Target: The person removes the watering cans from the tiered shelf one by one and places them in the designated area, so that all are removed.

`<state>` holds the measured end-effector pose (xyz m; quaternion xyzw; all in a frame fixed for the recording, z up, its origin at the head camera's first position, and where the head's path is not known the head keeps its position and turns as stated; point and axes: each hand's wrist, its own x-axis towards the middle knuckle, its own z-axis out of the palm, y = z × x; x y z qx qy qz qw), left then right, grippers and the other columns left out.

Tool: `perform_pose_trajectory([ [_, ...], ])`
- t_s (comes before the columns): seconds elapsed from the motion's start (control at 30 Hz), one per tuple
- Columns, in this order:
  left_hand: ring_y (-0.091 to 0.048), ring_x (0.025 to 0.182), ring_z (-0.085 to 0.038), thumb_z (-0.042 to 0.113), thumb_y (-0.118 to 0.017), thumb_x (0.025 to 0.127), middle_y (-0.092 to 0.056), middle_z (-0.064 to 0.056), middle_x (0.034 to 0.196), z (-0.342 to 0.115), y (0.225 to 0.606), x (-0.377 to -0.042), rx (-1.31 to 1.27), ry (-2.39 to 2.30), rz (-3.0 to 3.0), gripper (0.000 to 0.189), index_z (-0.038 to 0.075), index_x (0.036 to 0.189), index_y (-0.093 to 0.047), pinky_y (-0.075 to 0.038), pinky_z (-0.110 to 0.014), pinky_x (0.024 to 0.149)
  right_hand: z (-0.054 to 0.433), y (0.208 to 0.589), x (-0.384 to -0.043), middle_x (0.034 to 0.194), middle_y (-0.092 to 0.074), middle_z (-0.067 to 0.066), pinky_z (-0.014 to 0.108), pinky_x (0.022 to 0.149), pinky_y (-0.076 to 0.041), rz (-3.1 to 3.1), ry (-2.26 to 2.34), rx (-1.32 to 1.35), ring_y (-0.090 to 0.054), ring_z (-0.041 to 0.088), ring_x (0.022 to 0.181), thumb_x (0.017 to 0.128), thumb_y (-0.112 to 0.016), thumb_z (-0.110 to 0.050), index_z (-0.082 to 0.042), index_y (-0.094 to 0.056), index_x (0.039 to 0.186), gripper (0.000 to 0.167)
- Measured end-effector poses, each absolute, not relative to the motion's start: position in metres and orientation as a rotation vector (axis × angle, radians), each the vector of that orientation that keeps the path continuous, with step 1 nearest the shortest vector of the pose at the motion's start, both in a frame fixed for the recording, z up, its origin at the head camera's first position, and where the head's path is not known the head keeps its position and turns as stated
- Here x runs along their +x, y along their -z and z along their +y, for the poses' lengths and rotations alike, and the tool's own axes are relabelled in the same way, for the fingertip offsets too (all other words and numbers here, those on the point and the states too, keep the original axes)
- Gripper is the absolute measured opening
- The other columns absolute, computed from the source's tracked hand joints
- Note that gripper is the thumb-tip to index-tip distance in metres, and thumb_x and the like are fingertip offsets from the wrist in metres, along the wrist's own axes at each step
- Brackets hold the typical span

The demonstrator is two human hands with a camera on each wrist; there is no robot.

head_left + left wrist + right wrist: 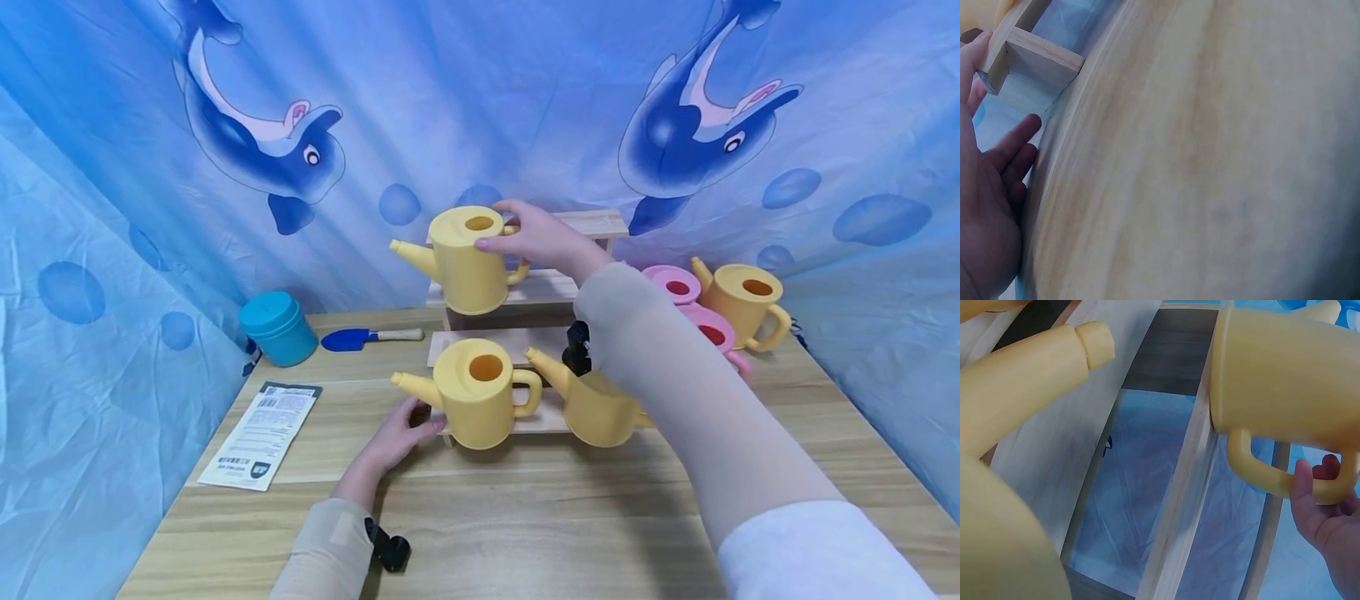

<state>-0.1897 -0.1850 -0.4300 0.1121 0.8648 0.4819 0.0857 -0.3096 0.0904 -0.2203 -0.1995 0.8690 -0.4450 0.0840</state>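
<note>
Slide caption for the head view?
Right hand grips a yellow watering can at a tiered wooden stand; left hand holds the stand.

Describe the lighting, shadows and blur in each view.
Head: bright, mostly sharp, a soft shadow on the table beside the right sleeve; left wrist: table grain blurred, lower right dark, left grip in shade; right wrist: dim, held watering can darker along its lower edge.

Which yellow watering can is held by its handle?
The highest can, in the right hand; two others are at the wooden stand's lowest shelf, one beside pink cans.
</note>
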Motion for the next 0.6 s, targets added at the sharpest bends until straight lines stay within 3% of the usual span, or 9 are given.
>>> perform_pose_trajectory([
  [0.17,-0.037,0.129,-0.035,0.03,-0.067,0.087,-0.045,-0.018,0.138,-0.185,0.432,-0.191,0.337,-1.443,2.583,0.058,0.009,0.137,-0.045,-0.026,-0.052,0.107,0.09,0.223,-0.311,0.126,-0.048,0.005,0.045,0.078,-0.051,2.543,1.367,-0.575,-0.053,0.023,0.098,0.079,-0.069,-0.052,-0.024,-0.02,0.15,0.09],
  [0.4,-0.037,0.129,-0.035,0.03,-0.067,0.087,-0.045,-0.018,0.138,-0.184,0.431,-0.189,0.336,-1.436,2.589,0.058,0.01,0.137,-0.045,-0.026,-0.053,0.106,0.095,0.225,-0.309,0.126,-0.046,0.006,0.048,0.078,-0.05,2.499,1.356,-0.559,-0.051,0.035,0.081,0.08,-0.066,-0.054,-0.03,-0.018,0.15,0.088],
  [0.6,-0.035,0.13,-0.037,0.031,-0.067,0.086,-0.045,-0.018,0.138,-0.19,0.45,-0.199,0.315,-1.444,2.606,0.059,0.011,0.137,-0.044,-0.023,-0.056,0.106,0.106,0.223,-0.306,0.131,-0.043,0.004,0.046,0.072,-0.049,2.499,1.327,-0.565,-0.045,0.025,0.068,0.081,-0.065,-0.055,-0.034,-0.018,0.149,0.086],
])
